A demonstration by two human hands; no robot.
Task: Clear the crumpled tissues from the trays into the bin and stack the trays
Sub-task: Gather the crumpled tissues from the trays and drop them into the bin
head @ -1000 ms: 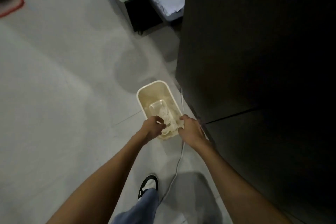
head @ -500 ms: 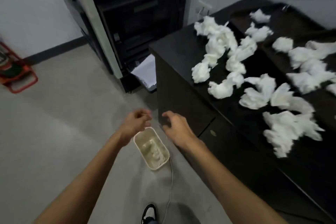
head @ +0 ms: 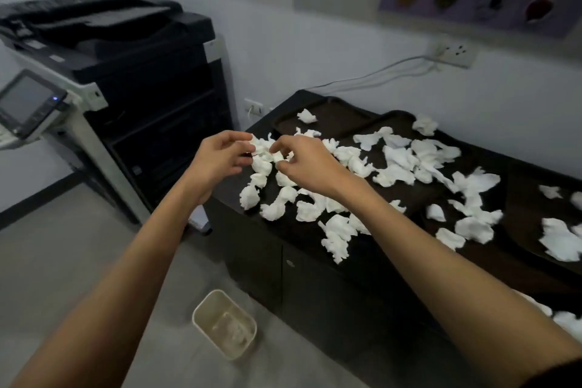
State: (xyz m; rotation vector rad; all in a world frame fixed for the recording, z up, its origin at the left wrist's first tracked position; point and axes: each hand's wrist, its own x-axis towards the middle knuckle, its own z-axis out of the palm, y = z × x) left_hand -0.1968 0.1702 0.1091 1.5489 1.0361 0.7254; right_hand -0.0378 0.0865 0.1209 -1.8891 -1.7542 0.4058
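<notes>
Several crumpled white tissues (head: 396, 164) lie scattered over dark trays on a black cabinet (head: 315, 287). One tray's rim (head: 333, 100) shows at the far end, another tray (head: 516, 208) sits to the right. My left hand (head: 220, 157) and my right hand (head: 305, 167) meet over the cabinet's left end. Each pinches a tissue from the cluster (head: 263, 148) between fingers and thumb. A cream bin (head: 201, 309) stands on the floor below my arms, with tissues inside.
A large black copier (head: 126, 72) with a touch panel stands left of the cabinet. A wall socket (head: 453, 53) feeds white cables running down behind the trays. Grey floor (head: 63, 261) spreads to the left.
My hands let go of tissues over the bin, rose and moved up to the cabinet top. The view lifted from the floor to the trays, and both hands now pinch tissues.
</notes>
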